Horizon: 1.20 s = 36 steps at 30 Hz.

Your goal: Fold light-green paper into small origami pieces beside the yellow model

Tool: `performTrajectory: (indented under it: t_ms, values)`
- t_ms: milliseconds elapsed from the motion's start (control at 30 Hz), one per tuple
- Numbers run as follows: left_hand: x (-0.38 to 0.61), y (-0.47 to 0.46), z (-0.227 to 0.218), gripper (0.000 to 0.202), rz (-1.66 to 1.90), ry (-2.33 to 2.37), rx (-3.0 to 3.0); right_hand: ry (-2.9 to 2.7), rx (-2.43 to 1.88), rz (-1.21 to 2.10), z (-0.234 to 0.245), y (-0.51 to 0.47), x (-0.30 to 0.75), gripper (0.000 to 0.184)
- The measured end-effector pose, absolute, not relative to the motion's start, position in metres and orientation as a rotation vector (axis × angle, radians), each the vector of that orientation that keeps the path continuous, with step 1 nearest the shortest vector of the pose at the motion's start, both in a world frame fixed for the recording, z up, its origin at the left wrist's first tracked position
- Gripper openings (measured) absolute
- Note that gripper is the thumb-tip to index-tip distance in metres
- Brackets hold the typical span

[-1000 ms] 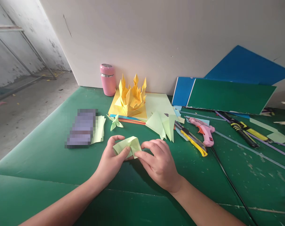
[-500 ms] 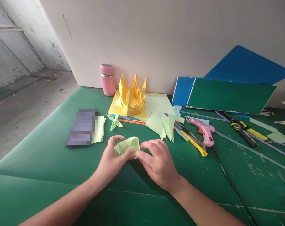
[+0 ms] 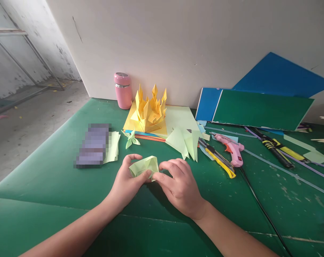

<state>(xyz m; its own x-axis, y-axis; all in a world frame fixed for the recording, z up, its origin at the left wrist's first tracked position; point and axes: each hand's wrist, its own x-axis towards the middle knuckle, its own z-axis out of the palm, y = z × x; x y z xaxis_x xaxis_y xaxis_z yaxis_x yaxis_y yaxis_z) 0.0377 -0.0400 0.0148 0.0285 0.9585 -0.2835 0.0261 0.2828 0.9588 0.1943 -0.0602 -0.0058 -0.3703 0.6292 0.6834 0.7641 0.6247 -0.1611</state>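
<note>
A small piece of light green folded paper [image 3: 142, 166] is held between my two hands, above the front middle of the table. My left hand [image 3: 129, 180] grips its left side, thumb across the near face and index finger curled at the back edge. At the paper's right corner, my right hand [image 3: 178, 184] pinches with thumb and index finger, the other fingers curled. Just beyond the hands lies a small green paper flower [image 3: 131, 139]. Folded light green sheets [image 3: 181, 142] rest farther right, and a yellow folded-paper crown [image 3: 151, 114] stands behind them on stacked paper.
On the green table [image 3: 57, 185] are a blurred purple rectangular object [image 3: 93, 146] and green paper slips [image 3: 112, 148] at left. A pink thermos [image 3: 123, 91] stands at the back. To the right lie a yellow utility knife [image 3: 217, 159], a pink glue gun [image 3: 232, 150] with its cord, and coloured boards [image 3: 260, 109].
Almost nothing differs. Both hands keep hold of the folded paper, which has shifted only very slightly.
</note>
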Motion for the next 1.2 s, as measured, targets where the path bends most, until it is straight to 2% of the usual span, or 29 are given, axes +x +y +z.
performTrajectory:
  t_ms: [300, 500, 867, 1200]
  values:
    - [0.0378, -0.0398, 0.0153, 0.049, 0.963, 1.28, 0.983, -2.125, -1.071, -0.182, -0.0054, -0.0609, 0.1937, 0.024]
    - [0.0366, -0.0398, 0.0149, 0.047, 0.958, 1.32, 1.028, -2.101, -1.073, -0.178, -0.0071, -0.0604, 0.1935, 0.017]
    - [0.0376, -0.0395, 0.0177, 0.055, 0.972, 1.274, 0.906, -2.081, -1.06, -0.247, -0.0093, -0.0597, 0.1952, 0.021]
    - [0.0368, -0.0392, 0.0148, 0.054, 0.981, 1.259, 0.897, -2.088, -1.043, -0.222, -0.0076, -0.0598, 0.1949, 0.024]
